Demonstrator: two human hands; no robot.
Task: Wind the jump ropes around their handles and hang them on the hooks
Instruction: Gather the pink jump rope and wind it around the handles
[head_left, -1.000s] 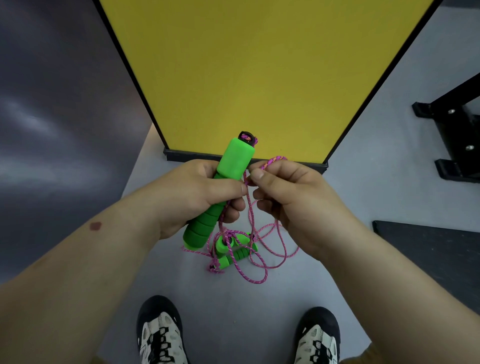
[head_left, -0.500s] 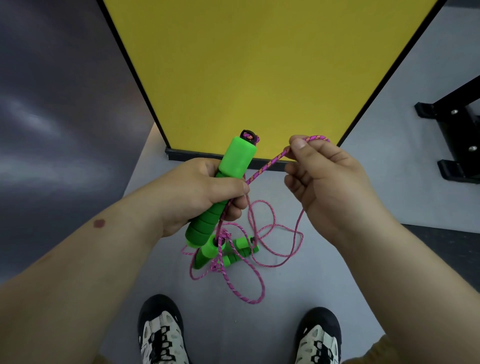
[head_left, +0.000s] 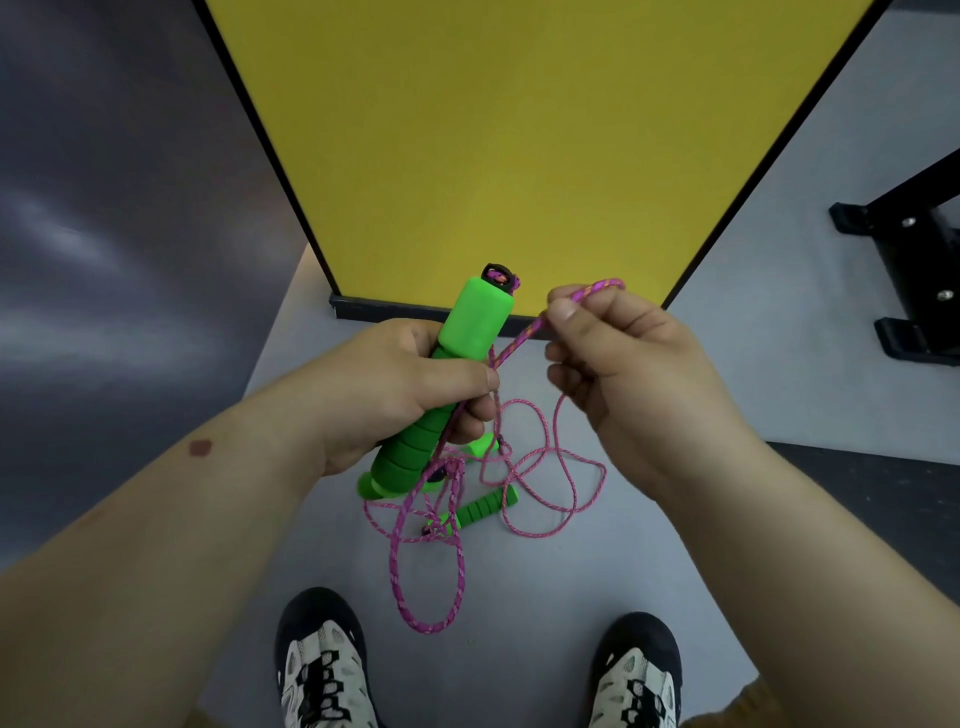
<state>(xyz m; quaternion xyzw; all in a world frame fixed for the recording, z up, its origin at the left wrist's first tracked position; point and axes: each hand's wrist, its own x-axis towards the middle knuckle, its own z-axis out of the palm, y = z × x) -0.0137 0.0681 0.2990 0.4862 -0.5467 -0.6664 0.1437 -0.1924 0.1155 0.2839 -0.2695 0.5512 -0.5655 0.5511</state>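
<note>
The left hand (head_left: 395, 384) grips a green jump rope handle (head_left: 447, 379) around its middle, fingers (head_left: 470, 415) curled under the ribbed foam and the thumb laid across the front; the handle tilts up and to the right, its smooth block end and black cap rising above the fist toward the base of the yellow panel (head_left: 519, 130). The right hand (head_left: 618, 369) sits just beside it, its thumb and forefinger pinching the pink braided rope (head_left: 511, 349), with a small bend of rope poking out above the knuckles. From that pinch the rope runs taut down and left to the thumb of the left hand, then falls in loose loops to the grey floor (head_left: 649, 561). Among those loops, below the hands, lies a second green handle (head_left: 480, 512), tilted, with another green piece (head_left: 480, 446) partly hidden behind the held handle. The longest loop reaches down between the two black-and-white shoes (head_left: 322, 670) at the bottom edge. A black metal frame (head_left: 904, 260) stands at the right edge, and a dark mat (head_left: 878, 478) covers the floor to the right.
</note>
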